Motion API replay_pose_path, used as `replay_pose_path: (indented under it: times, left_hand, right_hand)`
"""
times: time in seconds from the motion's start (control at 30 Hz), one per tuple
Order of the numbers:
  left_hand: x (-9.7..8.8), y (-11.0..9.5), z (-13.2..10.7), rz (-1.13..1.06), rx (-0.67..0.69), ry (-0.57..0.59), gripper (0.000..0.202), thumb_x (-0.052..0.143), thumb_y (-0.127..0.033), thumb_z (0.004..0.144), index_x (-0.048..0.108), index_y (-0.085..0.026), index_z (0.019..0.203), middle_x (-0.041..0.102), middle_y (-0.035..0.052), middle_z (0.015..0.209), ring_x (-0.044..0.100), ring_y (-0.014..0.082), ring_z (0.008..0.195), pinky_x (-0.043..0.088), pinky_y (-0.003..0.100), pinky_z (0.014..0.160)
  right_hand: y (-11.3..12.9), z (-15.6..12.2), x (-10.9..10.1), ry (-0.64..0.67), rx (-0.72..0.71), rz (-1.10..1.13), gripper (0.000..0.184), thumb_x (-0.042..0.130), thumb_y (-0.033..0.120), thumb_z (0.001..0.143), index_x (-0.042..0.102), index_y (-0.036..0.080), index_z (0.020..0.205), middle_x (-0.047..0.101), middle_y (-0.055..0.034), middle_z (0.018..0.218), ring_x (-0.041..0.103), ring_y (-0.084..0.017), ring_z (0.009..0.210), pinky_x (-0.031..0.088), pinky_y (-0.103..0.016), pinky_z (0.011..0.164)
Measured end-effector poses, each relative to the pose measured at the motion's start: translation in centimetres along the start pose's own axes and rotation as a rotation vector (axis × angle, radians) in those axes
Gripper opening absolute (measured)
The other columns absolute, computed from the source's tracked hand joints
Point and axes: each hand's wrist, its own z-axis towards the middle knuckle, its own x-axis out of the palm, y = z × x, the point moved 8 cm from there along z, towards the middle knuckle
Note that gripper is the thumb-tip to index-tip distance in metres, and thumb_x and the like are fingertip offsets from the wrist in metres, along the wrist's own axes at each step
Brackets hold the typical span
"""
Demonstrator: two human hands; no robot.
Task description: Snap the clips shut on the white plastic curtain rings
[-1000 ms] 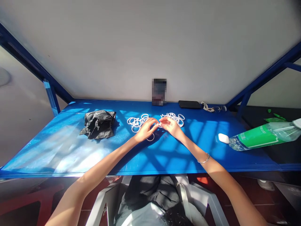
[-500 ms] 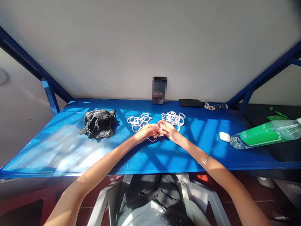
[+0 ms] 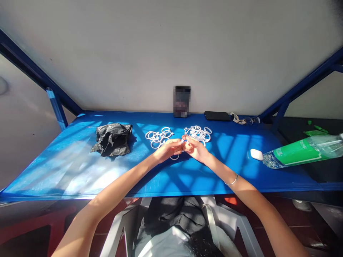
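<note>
My left hand [image 3: 168,149] and my right hand [image 3: 195,148] meet over the middle of the blue table [image 3: 80,167], fingers pinched together on a white plastic ring [image 3: 175,157] that hangs below the left fingers. A loose pile of white rings [image 3: 158,137] lies just beyond my left hand. A second, tighter bunch of white rings [image 3: 198,133] lies just beyond my right hand. A thin bracelet [image 3: 232,181] circles my right wrist.
A crumpled black plastic bag [image 3: 112,139] sits to the left. A green-labelled water bottle [image 3: 300,151] lies at the right beside a small white case [image 3: 256,154]. A dark phone [image 3: 217,115], a cable and a blurred dark box [image 3: 182,101] stand by the wall.
Both hands stayed joined at the table's middle, shifting slightly nearer me and then lifting a little, fingers working on the ring. The ring piles did not move.
</note>
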Motion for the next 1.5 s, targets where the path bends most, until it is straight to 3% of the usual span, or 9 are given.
replay_pose_path:
  times: [0.13, 0.23, 0.4, 0.57, 0.77, 0.93, 1.03, 1.23, 1.5]
  left_hand:
    - [-1.2, -1.7, -0.4, 0.385, 0.130, -0.035, 0.037, 0.069, -0.052, 0.081, 0.059, -0.016, 0.083, 0.059, 0.0043, 0.082, 0.054, 0.0161, 0.076, 0.043, 0.028, 0.068]
    - [-2.4, -3.8, -0.9, 0.917, 0.335, -0.122, 0.034, 0.058, -0.045, 0.090, 0.062, -0.017, 0.108, 0.060, 0.0101, 0.112, 0.057, 0.0234, 0.102, 0.047, 0.034, 0.081]
    - [-3.5, -3.2, -0.8, 1.421, 0.346, -0.037, 0.033, 0.054, -0.046, 0.092, 0.066, -0.016, 0.094, 0.060, 0.0109, 0.104, 0.054, 0.0265, 0.099, 0.044, 0.040, 0.088]
    - [-3.6, -1.4, -0.6, 1.561, 0.284, 0.049, 0.027, 0.059, -0.043, 0.090, 0.066, -0.016, 0.087, 0.058, 0.0093, 0.094, 0.049, 0.0253, 0.092, 0.038, 0.039, 0.085]
    - [-3.7, -1.7, -0.4, 1.538, 0.271, -0.093, 0.016, 0.056, -0.025, 0.089, 0.061, -0.016, 0.076, 0.057, 0.0083, 0.088, 0.050, 0.0244, 0.089, 0.033, 0.041, 0.087]
    - [-4.7, -2.4, -0.5, 1.413, 0.206, -0.274, 0.016, 0.058, -0.029, 0.086, 0.062, -0.016, 0.077, 0.061, 0.0064, 0.088, 0.053, 0.0225, 0.086, 0.034, 0.039, 0.088]
    - [-5.4, -2.4, -0.5, 1.315, 0.202, -0.353, 0.018, 0.057, -0.031, 0.083, 0.060, -0.016, 0.073, 0.061, 0.0057, 0.083, 0.053, 0.0213, 0.082, 0.035, 0.035, 0.081]
    - [-5.2, -2.3, -0.5, 1.134, 0.293, -0.366, 0.024, 0.057, -0.038, 0.077, 0.057, -0.018, 0.064, 0.060, 0.0056, 0.073, 0.052, 0.0192, 0.074, 0.036, 0.032, 0.073]
    - [-5.0, -2.8, -0.8, 0.965, 0.287, -0.399, 0.027, 0.060, -0.035, 0.077, 0.051, -0.018, 0.058, 0.055, 0.0013, 0.061, 0.046, 0.0140, 0.059, 0.031, 0.029, 0.062]
  right_hand:
    - [2.0, 0.0, -0.9, -0.020, -0.134, -0.230, 0.033, 0.070, 0.051, 0.080, 0.056, 0.021, 0.086, 0.044, 0.0046, 0.068, 0.034, -0.009, 0.055, 0.034, -0.024, 0.054]
    - [4.5, -0.3, -2.4, -0.152, -0.325, -0.601, 0.029, 0.062, 0.049, 0.085, 0.058, 0.021, 0.085, 0.052, 0.0017, 0.071, 0.047, -0.014, 0.062, 0.039, -0.028, 0.061]
    - [7.7, -1.5, -3.4, -0.390, -0.601, -1.290, 0.019, 0.049, 0.036, 0.096, 0.062, 0.022, 0.091, 0.069, -0.0081, 0.093, 0.061, -0.025, 0.089, 0.043, -0.039, 0.084]
    - [7.2, -1.2, -3.4, -0.368, -0.614, -1.673, 0.025, 0.043, 0.026, 0.100, 0.066, 0.019, 0.093, 0.069, -0.0108, 0.090, 0.058, -0.027, 0.088, 0.039, -0.045, 0.093]
    - [6.8, -1.2, -2.6, -0.328, -0.647, -1.706, 0.017, 0.051, 0.023, 0.095, 0.067, 0.019, 0.092, 0.068, -0.0129, 0.105, 0.056, -0.030, 0.105, 0.042, -0.045, 0.091]
    - [4.6, -1.9, 1.6, 0.044, -0.759, -1.575, 0.015, 0.061, 0.032, 0.094, 0.068, 0.021, 0.100, 0.067, -0.0103, 0.109, 0.057, -0.029, 0.107, 0.046, -0.047, 0.096]
    - [2.4, -2.0, 2.9, 0.204, -0.714, -1.562, 0.017, 0.063, 0.036, 0.094, 0.069, 0.022, 0.101, 0.067, -0.0106, 0.111, 0.055, -0.031, 0.110, 0.046, -0.049, 0.096]
    - [1.1, -1.1, 1.8, 0.176, -0.615, -1.471, 0.023, 0.051, 0.030, 0.101, 0.069, 0.023, 0.089, 0.068, -0.0081, 0.094, 0.055, -0.027, 0.098, 0.047, -0.046, 0.091]
    - [0.3, -0.9, 1.4, 0.252, -0.587, -1.518, 0.027, 0.047, 0.031, 0.102, 0.069, 0.020, 0.093, 0.067, -0.0097, 0.088, 0.053, -0.026, 0.092, 0.049, -0.043, 0.086]
